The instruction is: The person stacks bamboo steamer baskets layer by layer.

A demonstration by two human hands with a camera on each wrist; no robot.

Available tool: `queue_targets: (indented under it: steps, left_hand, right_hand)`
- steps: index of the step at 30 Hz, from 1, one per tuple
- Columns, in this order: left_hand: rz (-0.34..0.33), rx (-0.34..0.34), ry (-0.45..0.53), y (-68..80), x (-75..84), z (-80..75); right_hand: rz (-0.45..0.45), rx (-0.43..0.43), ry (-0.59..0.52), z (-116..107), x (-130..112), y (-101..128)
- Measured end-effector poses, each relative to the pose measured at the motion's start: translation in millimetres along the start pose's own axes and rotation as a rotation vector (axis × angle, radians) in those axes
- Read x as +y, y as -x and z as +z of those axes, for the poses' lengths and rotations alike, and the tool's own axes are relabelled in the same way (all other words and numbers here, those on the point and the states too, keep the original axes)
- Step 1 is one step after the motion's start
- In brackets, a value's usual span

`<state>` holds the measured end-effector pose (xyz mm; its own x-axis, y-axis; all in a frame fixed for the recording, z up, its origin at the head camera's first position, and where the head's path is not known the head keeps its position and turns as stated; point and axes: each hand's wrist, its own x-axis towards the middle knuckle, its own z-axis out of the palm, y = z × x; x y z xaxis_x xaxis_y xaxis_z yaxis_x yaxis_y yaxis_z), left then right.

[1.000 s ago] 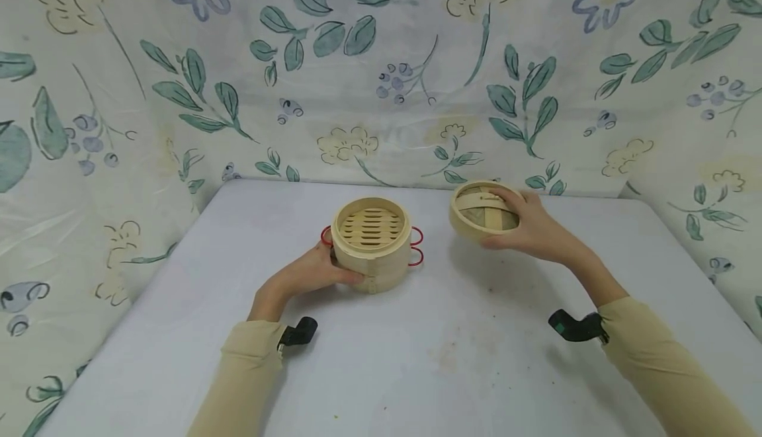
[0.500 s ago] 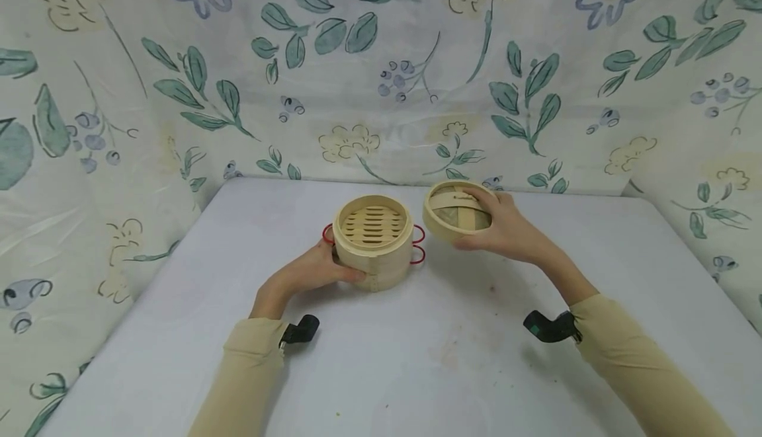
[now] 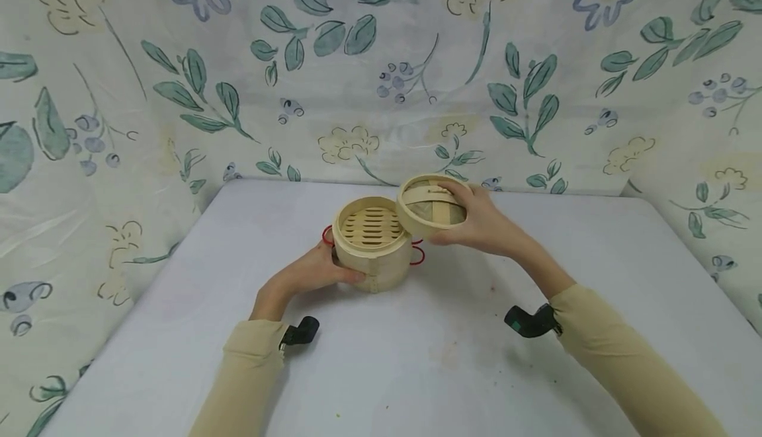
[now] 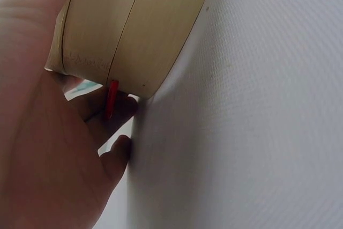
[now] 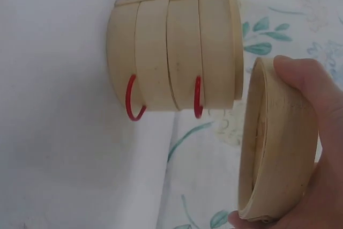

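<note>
A two-tier bamboo steamer stands on the table, its slatted top tier uncovered toward the head camera. Small red loop handles stick out from its sides. My left hand grips the steamer from the left, thumb across the front; in the left wrist view its fingers lie around a red handle. In my right hand is the round bamboo lid, held by its rim between thumb and fingers. The lid is tilted, raised at the steamer's upper right edge. From the right wrist view a gap shows between lid and steamer.
The white table has small specks and a faint stain. A floral cloth hangs behind it and at both sides. Dark wrist cameras sit on both sleeves.
My right hand has carried the lid leftward, from well right of the steamer to its upper right edge. The left hand and the steamer have stayed in place.
</note>
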<state>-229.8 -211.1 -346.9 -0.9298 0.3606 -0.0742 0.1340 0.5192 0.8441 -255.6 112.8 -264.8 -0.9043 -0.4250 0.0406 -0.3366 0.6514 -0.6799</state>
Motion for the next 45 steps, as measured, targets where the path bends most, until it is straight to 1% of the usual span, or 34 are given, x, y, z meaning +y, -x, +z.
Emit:
queue_targets:
  steps: [4,10,16,22,30,36,40,45]
  left_hand:
    - [0.007,-0.003,-0.002,-0.2,1.6,1.2]
    - [-0.025,-0.010,-0.010,-1.3,3.4,2.0]
    - [-0.009,-0.014,-0.008,1.3,2.8,1.0]
    - [-0.017,-0.022,-0.011,2.0,0.5,0.4]
    - [-0.006,-0.020,0.003,2.7,3.1,-2.0]
    - [-0.012,-0.031,0.011,1.8,1.9,-1.8]
    - [-0.028,-0.032,0.014,1.3,1.2,-1.5]
    - [-0.022,-0.033,0.013,2.2,2.4,-1.9]
  right_hand:
    - [-0.005,-0.018,-0.011,4,-8,-3]
    - [-0.025,-0.035,-0.027,8,-18,-7]
    - [-0.035,-0.053,-0.043,19,-29,-17]
    - [-0.063,-0.049,-0.021,30,-44,-25]
    - [-0.081,-0.043,0.023,44,-60,-32]
    - [-0.054,-0.069,0.030,49,-64,-31]
    - [-0.051,-0.062,0.022,52,-66,-30]
    - [-0.055,-0.056,0.013,56,-68,-32]
